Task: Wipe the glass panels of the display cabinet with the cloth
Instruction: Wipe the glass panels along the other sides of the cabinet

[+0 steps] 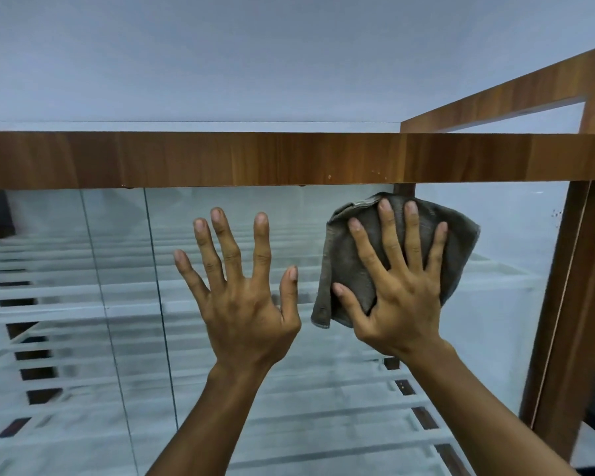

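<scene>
Most of the frame is the display cabinet point(220, 159): brown wood-grain frame, top rail running full width, upright post point(564, 304) at right, a second rail going back toward a plain pale grey-blue wall point(255, 56) behind and above. Front glass panel point(66, 338) sits below the top rail, with two vertical pane edges point(155, 286) left of centre. Through the glass: stacked glass shelves point(83, 314), pale and blurred, dark brackets at their ends. A few small pale specks on the top rail's lower edge. Left hand point(244, 304) is raised in front of the glass at centre, fingers straight and spread wide, holding nothing; can't tell if it touches the pane. Right hand point(402, 304) is just beside it, also flat with fingers splayed, pressing the cloth point(344, 262) against the glass. Cloth is grey-brown, folded and bunched, at the panel's upper right just under the top rail, edges sticking out around the hand, one corner hanging down by the thumb.
</scene>
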`<state>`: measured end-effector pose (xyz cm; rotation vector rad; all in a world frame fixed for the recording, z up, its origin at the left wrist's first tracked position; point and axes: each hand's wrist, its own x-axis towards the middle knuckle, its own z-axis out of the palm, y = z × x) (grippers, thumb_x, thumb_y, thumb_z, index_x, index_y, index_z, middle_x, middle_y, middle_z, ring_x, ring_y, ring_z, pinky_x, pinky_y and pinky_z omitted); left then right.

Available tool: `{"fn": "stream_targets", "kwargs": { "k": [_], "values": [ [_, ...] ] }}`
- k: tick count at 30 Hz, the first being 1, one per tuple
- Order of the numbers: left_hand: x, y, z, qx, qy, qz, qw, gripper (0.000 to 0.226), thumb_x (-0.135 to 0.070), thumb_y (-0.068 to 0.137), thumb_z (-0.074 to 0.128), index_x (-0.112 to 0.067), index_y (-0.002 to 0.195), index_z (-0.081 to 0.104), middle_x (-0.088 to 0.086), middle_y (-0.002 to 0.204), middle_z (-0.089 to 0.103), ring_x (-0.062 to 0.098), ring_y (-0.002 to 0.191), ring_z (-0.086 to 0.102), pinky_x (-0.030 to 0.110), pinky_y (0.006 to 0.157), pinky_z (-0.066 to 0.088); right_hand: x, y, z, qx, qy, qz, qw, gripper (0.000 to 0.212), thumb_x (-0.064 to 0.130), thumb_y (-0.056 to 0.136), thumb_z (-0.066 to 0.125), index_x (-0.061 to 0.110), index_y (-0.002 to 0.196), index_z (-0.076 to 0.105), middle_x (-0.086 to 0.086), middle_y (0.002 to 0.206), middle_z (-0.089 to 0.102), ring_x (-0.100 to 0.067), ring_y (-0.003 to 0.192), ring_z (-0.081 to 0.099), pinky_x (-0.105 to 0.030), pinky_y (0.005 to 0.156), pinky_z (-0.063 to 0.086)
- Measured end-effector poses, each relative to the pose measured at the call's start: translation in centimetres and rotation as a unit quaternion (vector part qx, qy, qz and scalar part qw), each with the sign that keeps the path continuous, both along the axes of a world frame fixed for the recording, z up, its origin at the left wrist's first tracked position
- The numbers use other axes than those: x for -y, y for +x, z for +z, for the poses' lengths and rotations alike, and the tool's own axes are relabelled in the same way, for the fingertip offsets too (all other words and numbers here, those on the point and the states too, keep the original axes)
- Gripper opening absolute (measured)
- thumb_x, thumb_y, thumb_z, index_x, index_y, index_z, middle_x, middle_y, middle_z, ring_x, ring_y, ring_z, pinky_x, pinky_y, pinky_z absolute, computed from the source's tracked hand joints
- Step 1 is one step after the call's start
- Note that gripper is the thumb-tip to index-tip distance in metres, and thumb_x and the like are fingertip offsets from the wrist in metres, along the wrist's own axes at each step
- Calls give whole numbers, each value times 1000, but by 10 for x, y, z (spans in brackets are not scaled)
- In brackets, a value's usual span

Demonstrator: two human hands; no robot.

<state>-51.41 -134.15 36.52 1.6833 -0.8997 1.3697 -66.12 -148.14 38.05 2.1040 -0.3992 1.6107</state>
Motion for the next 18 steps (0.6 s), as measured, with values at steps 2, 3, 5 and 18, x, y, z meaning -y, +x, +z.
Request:
{"fn": "stream_targets", "kwargs": {
  "k": [2, 3, 5, 18],
  "values": [
    [0, -2, 1, -5, -1, 1, 1000, 71, -50, 104, 44, -18, 165, 28, 26, 171, 12, 46, 159, 8, 70, 125, 3, -6, 3, -1, 6, 9, 3, 1000, 79, 60, 93, 51, 21, 160, 35, -16, 169, 23, -45, 158, 12, -76, 121, 5],
    [0, -2, 0, -6, 0, 4, 1000, 71, -50, 103, 45, -18, 165, 29, 26, 171, 13, 46, 159, 8, 69, 125, 3, -8, 5, -2, 6, 11, 4, 1000, 80, 59, 92, 52, 20, 160, 36, -16, 169, 23, -46, 158, 12, -76, 121, 3],
    [-2, -2, 1, -3, 2, 13, 1000, 71, -50, 103, 46, -17, 164, 31, 26, 171, 14, 45, 159, 10, 69, 126, 5, -9, 7, -3, -6, 5, 6, 1000, 80, 59, 92, 51, 20, 160, 36, -17, 170, 22, -46, 158, 11, -76, 121, 2],
    [-9, 10, -2, 30, 49, 44, 997, 75, -56, 104, 37, -18, 166, 17, 23, 172, 2, 39, 161, -1, 65, 127, -1, -17, 13, -14, -1, 20, 24, 1000, 84, 61, 89, 55, 20, 160, 36, -18, 170, 21, -45, 159, 9, -74, 122, -2]
  ]
}}
